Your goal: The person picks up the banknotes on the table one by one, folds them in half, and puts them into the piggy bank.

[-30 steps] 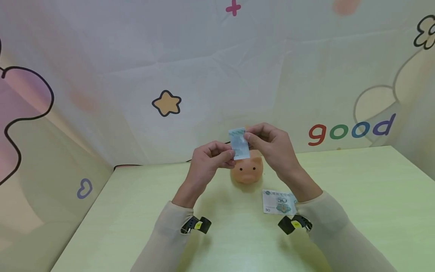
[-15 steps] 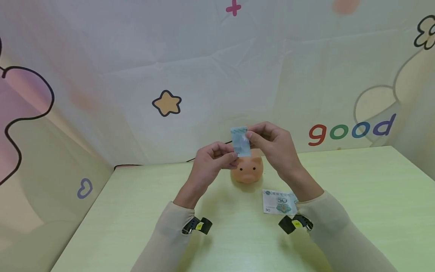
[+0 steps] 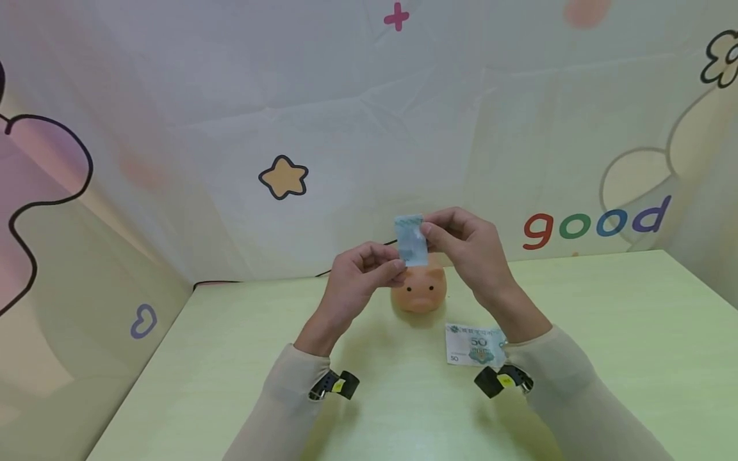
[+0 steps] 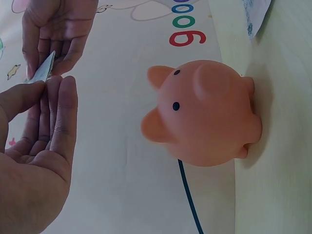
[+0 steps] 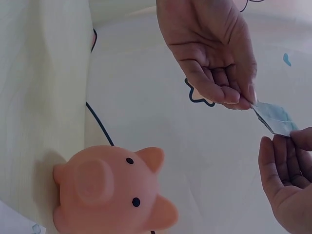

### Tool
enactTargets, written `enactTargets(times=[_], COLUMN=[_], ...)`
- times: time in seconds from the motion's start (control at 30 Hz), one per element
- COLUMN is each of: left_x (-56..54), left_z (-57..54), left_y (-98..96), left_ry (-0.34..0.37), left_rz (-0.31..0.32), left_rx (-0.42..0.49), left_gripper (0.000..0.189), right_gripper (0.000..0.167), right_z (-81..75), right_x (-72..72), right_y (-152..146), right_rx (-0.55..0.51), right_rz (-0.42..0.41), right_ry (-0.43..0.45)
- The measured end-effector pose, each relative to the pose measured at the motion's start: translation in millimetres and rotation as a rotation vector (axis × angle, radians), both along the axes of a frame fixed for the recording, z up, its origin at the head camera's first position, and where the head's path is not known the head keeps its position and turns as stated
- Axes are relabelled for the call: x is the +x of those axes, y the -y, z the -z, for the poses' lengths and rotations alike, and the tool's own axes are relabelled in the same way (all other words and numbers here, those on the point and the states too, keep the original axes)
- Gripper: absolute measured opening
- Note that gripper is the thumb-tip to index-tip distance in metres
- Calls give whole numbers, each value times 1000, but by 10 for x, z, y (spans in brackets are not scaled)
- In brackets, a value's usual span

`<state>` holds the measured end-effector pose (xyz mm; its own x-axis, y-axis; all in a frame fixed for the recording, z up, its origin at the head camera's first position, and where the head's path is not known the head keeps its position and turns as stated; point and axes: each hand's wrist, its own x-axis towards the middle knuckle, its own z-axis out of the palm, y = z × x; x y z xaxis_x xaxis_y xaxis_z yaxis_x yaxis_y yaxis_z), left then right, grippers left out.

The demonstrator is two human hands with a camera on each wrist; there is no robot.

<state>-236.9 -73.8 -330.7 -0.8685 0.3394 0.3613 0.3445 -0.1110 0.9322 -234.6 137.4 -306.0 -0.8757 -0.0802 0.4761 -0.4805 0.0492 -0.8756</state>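
Note:
A folded blue-green banknote (image 3: pixel 412 242) is held up between both hands, overlapping the top of the piggy bank in the head view. My left hand (image 3: pixel 363 275) pinches its lower left corner between thumb and fingers. At the upper right edge, the thumb and fingers of my right hand (image 3: pixel 469 253) grip the same note. Behind and below the hands stands an orange piggy bank (image 3: pixel 419 291), its snout and two black eyes toward me. Both wrist views show the piggy bank (image 4: pixel 204 117) standing apart from the hands; its top slot is hidden.
A flat 50 banknote (image 3: pixel 474 346) lies on the pale green table (image 3: pixel 380 410), partly covered by the right sleeve. Behind the table's back edge hangs a printed cloth (image 3: pixel 346 141). A dark cord (image 3: pixel 216 282) runs along that edge.
The folded banknote and both hands have shifted slightly to the right. Both hands have kept their grip, and the piggy bank and flat banknote stay where they were.

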Motion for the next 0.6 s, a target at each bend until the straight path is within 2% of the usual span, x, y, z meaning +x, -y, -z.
enactTargets(times=[0.13,0.37,0.6], left_x=[4,11,15], left_z=[-2,-14,-16], left_y=[0,4,1], left_ry=[-20,-60,-183], left_rz=[7,-38,-134], left_rx=[-14,-87,-91], left_gripper=[13,12,17], right_gripper=[21,22,20], right_z=[-5,-4,18], right_x=[6,-1,-22], right_y=[-5,7,-6], right_rx=[4,15,6], right_rz=[13,14,-1], right_ry=[7,9,-1])
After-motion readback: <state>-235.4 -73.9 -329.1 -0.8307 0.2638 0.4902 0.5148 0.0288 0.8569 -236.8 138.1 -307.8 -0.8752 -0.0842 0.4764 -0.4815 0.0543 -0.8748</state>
